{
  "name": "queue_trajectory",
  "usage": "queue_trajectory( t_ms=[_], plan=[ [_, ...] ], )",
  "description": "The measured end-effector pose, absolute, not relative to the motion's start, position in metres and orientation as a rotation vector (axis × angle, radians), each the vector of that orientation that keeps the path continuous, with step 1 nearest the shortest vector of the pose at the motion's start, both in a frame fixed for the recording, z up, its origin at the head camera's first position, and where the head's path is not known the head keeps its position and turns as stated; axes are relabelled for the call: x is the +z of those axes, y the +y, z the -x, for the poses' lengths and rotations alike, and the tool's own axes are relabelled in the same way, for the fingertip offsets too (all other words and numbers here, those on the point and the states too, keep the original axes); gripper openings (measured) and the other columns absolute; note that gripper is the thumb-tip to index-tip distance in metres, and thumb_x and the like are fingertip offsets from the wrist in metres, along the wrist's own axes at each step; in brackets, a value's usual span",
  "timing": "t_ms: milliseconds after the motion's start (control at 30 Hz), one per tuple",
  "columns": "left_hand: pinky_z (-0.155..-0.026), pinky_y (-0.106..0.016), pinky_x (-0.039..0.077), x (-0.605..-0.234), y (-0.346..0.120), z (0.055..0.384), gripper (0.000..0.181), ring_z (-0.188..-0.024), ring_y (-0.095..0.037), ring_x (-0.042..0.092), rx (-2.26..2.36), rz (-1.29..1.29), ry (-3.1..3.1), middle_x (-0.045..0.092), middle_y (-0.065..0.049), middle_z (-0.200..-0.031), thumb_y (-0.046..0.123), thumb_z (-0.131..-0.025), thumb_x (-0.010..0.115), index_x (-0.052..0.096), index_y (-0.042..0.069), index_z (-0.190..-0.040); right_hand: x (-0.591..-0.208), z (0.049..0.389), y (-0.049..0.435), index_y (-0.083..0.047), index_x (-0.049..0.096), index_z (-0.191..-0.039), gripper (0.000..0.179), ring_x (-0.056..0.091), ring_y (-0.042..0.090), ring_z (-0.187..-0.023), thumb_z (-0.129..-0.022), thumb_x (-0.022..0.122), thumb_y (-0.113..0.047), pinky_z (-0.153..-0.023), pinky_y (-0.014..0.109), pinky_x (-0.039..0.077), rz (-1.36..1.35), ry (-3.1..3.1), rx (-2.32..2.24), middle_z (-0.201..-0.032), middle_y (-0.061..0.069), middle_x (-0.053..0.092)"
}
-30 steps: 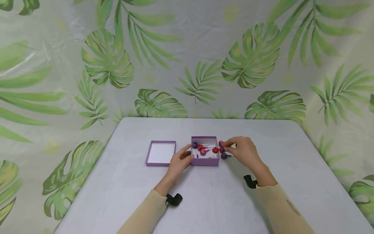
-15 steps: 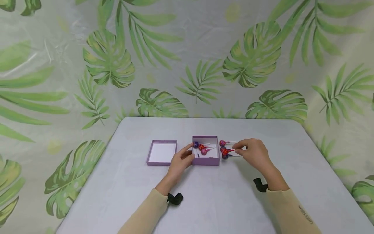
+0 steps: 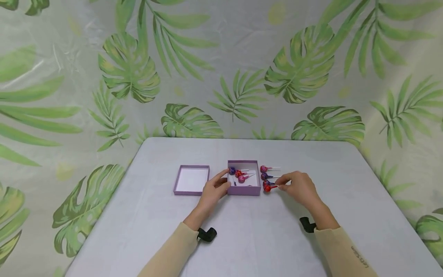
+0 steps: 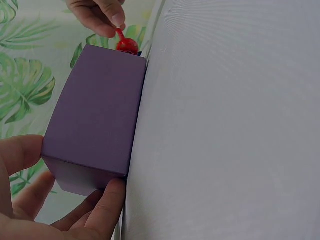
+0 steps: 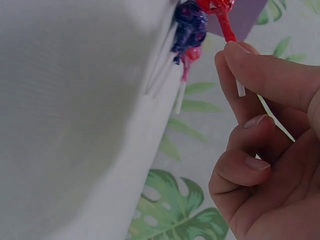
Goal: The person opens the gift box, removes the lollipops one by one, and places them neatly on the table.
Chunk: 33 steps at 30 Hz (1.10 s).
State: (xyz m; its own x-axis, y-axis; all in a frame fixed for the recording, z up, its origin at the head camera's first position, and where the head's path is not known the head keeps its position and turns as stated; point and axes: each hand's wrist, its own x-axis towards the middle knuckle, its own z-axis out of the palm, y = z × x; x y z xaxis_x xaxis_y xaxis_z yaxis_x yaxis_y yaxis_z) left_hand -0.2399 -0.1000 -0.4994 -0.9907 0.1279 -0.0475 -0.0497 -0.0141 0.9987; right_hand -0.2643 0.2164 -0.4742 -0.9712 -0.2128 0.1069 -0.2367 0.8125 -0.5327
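My right hand (image 3: 299, 189) pinches a red lollipop (image 3: 268, 188) by its stick, just right of the open purple box (image 3: 244, 191). In the right wrist view, thumb and forefinger close on the stick (image 5: 241, 89) below the red wrapper. On the table beside the box lie a pink lollipop (image 3: 263, 169) and a purple one (image 3: 264, 176); a dark blue one is partly hidden behind the red. Inside the box are purple (image 3: 232, 170), red (image 3: 238, 174) and pink (image 3: 241, 179) lollipops. My left hand (image 3: 212, 193) grips the box's left end, fingers and thumb at its corners.
A shallow purple lid (image 3: 191, 193) with a white inside lies left of the box. Both stand on a white-covered table (image 3: 238, 238). A leaf-print cloth (image 3: 242, 57) hangs behind the table's far edge.
My right hand has carried the red lollipop from over the box's right rim out to the right, then toward the near end of the row. The left hand stays at the box.
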Motion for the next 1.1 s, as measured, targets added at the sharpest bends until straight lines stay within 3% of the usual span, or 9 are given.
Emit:
queue_trajectory(
  t_ms=[133,500,1100],
  plan=[
    [-0.098,-0.039,0.053,-0.499,-0.100,0.239,0.053,-0.120,-0.028,0.056,2.152,-0.091,2.115,0.052,-0.028,-0.139,0.011,-0.098,0.065,0.052,0.016,-0.149,-0.483,0.267,0.218,-0.018,0.082,-0.095,0.012,0.064,0.025,-0.089,-0.087,0.079,-0.010,-0.063,0.036,0.051,-0.377,-2.959,0.891,-0.092,-0.002,0.075],
    [-0.100,-0.045,0.051,-0.500,-0.100,0.241,0.053,-0.117,-0.026,0.057,2.169,-0.086,2.093,0.052,-0.028,-0.138,0.011,-0.098,0.065,0.051,0.015,-0.149,-0.490,0.271,0.219,-0.016,0.081,-0.093,0.013,0.063,0.027,-0.093,-0.086,0.077,-0.006,-0.080,0.049,0.051,-0.401,-3.022,0.855,-0.088,-0.002,0.072],
    [-0.101,-0.045,0.051,-0.500,-0.099,0.239,0.053,-0.119,-0.027,0.057,2.160,-0.092,2.097,0.052,-0.028,-0.139,0.011,-0.098,0.065,0.051,0.016,-0.150,-0.497,0.273,0.225,-0.018,0.079,-0.086,0.009,0.060,0.022,-0.085,-0.086,0.079,-0.009,-0.074,0.046,0.050,-0.379,-3.065,0.778,-0.083,-0.005,0.070]
  ],
)
